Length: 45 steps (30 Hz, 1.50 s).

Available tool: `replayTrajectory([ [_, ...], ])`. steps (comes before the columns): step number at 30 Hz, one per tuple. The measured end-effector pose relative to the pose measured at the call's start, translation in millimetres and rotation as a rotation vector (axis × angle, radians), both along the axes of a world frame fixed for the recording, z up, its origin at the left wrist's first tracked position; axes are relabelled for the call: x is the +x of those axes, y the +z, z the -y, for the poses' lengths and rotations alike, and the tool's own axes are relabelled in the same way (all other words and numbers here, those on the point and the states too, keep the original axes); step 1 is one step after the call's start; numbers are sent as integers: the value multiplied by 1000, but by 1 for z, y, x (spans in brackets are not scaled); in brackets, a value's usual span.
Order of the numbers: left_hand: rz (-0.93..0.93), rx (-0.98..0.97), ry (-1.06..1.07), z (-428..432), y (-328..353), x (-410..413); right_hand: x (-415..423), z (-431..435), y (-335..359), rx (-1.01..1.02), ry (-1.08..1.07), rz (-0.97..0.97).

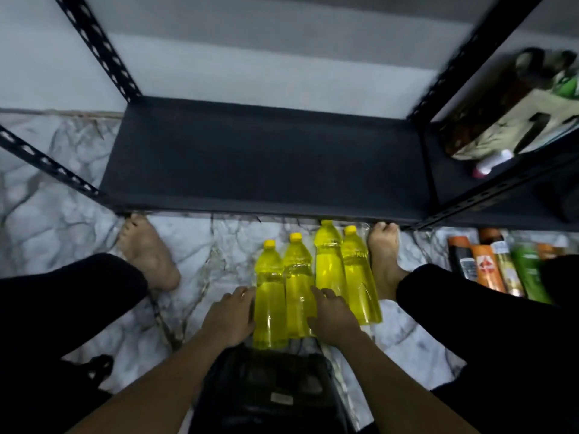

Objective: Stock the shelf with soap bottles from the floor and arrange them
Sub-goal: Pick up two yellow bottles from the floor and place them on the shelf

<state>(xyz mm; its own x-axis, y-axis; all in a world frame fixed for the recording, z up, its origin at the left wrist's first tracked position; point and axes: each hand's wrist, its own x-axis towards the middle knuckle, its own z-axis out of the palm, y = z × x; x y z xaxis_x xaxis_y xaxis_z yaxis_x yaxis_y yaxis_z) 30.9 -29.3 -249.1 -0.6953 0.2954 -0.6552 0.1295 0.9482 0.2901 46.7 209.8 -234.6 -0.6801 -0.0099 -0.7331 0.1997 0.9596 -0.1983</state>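
On the floor [94, 233] just under the spread, empty fingers of the left hand [230, 317] and right hand [333, 317] lie four full yellow soap bottles [316, 277], likely heavy and slippery, so grab each round its middle.

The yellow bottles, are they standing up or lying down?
Lying down: all four yellow bottles rest on their sides on the floor.
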Motion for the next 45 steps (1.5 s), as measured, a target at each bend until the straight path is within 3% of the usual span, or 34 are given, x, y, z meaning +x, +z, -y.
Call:
replayTrajectory([
  [6,27,33,-55,-16,-30,3,-15,23,-33,-117,-65,-7],
  [15,-30,61,352,-39,-57,-2,-47,18,-62,-157,-107,-61],
  [19,20,-31,274,-41,-69,1,-52,12,-67,-188,-123,-86],
  [22,-47,-129,192,-36,-75,2,-51,13,-68,-195,-114,-75],
  [25,-55,-116,200,-28,-77,0,-52,13,-68,-208,-111,-74],
  [35,126,-21,664,-38,-76,1,-47,28,-61,-117,-158,-190],
  [40,63,-89,563,-48,-82,7,-53,27,-60,-100,-127,-139],
  [45,50,15,573,-47,-82,10,-60,27,-58,-64,-139,-91],
])
